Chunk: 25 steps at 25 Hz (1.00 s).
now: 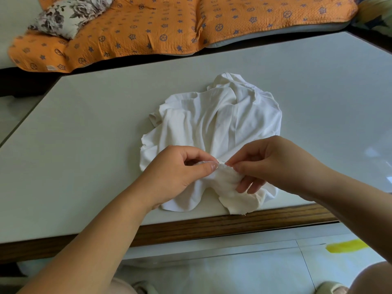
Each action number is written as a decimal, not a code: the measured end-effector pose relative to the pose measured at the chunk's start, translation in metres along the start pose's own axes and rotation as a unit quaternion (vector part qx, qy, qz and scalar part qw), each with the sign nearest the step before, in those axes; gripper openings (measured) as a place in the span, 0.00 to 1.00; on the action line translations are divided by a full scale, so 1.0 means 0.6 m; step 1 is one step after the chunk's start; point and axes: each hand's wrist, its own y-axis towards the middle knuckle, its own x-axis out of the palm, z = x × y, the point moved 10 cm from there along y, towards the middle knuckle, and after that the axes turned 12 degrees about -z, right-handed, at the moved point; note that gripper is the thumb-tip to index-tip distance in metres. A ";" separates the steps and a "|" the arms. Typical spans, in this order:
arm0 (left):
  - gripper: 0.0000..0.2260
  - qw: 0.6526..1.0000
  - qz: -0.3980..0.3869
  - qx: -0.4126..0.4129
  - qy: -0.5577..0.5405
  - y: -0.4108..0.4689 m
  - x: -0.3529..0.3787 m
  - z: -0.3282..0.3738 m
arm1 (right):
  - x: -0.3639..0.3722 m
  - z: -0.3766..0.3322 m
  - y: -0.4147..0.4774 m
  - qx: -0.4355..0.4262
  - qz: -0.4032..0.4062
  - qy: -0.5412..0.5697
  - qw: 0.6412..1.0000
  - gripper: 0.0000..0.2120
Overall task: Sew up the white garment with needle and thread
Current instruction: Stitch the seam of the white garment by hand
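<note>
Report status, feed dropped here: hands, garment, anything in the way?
Left hand pinching white garment fold. Right hand pinching needle at that fold. Garment bunched at table near edge. Nothing in the way.

Bare forearms (101,219), bare knee (373,279); pale slippers (329,287)

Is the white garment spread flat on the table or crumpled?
Crumpled: the white garment lies bunched in folds and creases on the table, not flat.

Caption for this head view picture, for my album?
Left hand and right hand pinch a fold of the white garment on a table, needle between them.
</note>
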 end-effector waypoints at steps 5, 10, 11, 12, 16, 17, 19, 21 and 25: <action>0.03 1.000 -0.005 -0.002 -0.005 0.000 0.001 -0.001 | 0.007 0.002 0.000 0.013 -0.027 0.001 1.000 0.08; 0.03 1.000 -0.005 -0.004 -0.019 0.001 0.001 -0.002 | 0.009 0.004 0.002 0.012 -0.040 0.008 0.999 0.07; 0.03 1.000 -0.006 -0.005 -0.024 0.001 0.002 -0.002 | 0.010 0.003 0.003 0.010 -0.042 0.011 0.999 0.07; 0.03 1.000 -0.007 -0.005 -0.028 0.001 0.002 -0.003 | 0.010 0.003 0.003 0.008 -0.044 0.015 0.999 0.07; 0.03 0.999 -0.008 -0.009 -0.041 0.001 0.002 -0.004 | 0.010 0.001 0.002 -0.002 -0.051 0.043 0.998 0.07; 0.03 0.999 -0.009 -0.009 -0.044 0.001 0.002 -0.004 | 0.010 0.001 0.002 -0.004 -0.053 0.050 0.997 0.06; 0.03 0.999 -0.011 -0.009 -0.049 0.001 0.003 -0.004 | 0.012 0.002 0.002 -0.004 -0.057 0.058 0.997 0.06; 0.03 0.999 -0.015 -0.010 -0.050 0.000 0.005 -0.005 | 0.013 0.004 0.002 -0.004 -0.061 0.065 0.996 0.06; 0.03 0.998 -0.022 -0.012 -0.054 0.002 0.010 -0.004 | 0.017 0.003 0.001 -0.017 -0.059 0.076 0.995 0.06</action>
